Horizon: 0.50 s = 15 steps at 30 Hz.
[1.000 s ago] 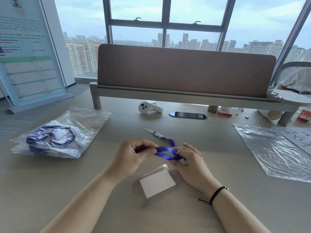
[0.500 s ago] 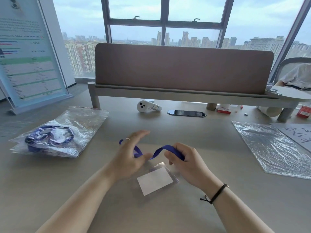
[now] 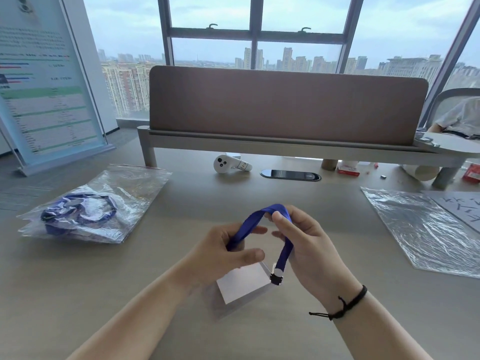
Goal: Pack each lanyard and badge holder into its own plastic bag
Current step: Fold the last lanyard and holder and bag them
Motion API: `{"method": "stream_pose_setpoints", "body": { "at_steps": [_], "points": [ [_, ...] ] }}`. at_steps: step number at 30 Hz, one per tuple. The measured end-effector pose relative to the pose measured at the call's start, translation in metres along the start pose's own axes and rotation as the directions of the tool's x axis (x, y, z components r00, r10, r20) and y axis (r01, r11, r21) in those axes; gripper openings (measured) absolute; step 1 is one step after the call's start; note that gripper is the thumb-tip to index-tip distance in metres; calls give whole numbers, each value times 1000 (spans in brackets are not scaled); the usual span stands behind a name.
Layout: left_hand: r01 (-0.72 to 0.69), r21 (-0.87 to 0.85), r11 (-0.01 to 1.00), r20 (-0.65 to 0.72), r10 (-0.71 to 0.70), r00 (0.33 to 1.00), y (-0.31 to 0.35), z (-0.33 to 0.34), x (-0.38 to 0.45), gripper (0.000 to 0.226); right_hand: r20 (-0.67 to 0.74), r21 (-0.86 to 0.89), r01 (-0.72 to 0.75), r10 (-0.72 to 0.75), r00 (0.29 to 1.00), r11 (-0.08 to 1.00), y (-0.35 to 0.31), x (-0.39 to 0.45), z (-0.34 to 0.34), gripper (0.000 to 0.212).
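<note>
- Desk (image 3: 109,294), one, beige, bears everything; a brown divider (image 3: 285,105) stands across its far side, as in the earlier frames.
- Poster (image 3: 44,81), one, leans at far left, unmoved.
- Bags, two lots: one filled bag (image 3: 111,203) at left holding a coiled blue lanyard, and one flat stack of empty bags (image 3: 426,229) at right; I cannot count the sheets in the stack. Both lie where they lay a second ago.
- Hands, two. The left hand (image 3: 220,258) has its fingers curled round the strap's left end, thumb pressed across in front. The right hand (image 3: 309,245) pinches the strap at the top of its arch between thumb and forefinger, the other fingers loosely bent beneath. Half a second ago the left hand was spread open; now it grips.
- Lanyard (image 3: 255,222), one loose, blue, held above the desk between the hands. It now rises in a tall arch, where earlier it drooped low between them; one end hangs down by the right palm.
- Badge holder (image 3: 244,284), one, clear with a white card, lies on the desk beneath the hands, partly hidden by the left hand.
- Clip (image 3: 276,277), one, dark, at the strap's hanging end, just at the holder's right corner; a second ago it lay farther up the desk.
- Bracelet (image 3: 345,305), one, black cord, on the right wrist.
</note>
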State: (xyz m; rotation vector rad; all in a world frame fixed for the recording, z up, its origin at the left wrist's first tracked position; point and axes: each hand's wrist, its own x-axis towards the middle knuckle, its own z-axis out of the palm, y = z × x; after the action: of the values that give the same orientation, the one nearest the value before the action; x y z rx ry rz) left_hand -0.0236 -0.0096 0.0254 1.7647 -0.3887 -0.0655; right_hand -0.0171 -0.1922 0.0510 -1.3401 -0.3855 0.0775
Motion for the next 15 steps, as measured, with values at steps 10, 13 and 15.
{"method": "stream_pose_setpoints", "body": {
  "at_steps": [10,13,15],
  "points": [
    [63,58,996,127,-70,990,-3,9,-2,25,6,84,-75,75,997,994,5,0,8,5],
    [128,-132,983,93,-117,989,1,3,-2,7,-32,189,-95,102,994,977,6,7,-5,9],
    [196,-366,910,58,-188,980,4,-5,0,17,-97,252,-91,119,988,964,7,11,-15,10]
  ]
}}
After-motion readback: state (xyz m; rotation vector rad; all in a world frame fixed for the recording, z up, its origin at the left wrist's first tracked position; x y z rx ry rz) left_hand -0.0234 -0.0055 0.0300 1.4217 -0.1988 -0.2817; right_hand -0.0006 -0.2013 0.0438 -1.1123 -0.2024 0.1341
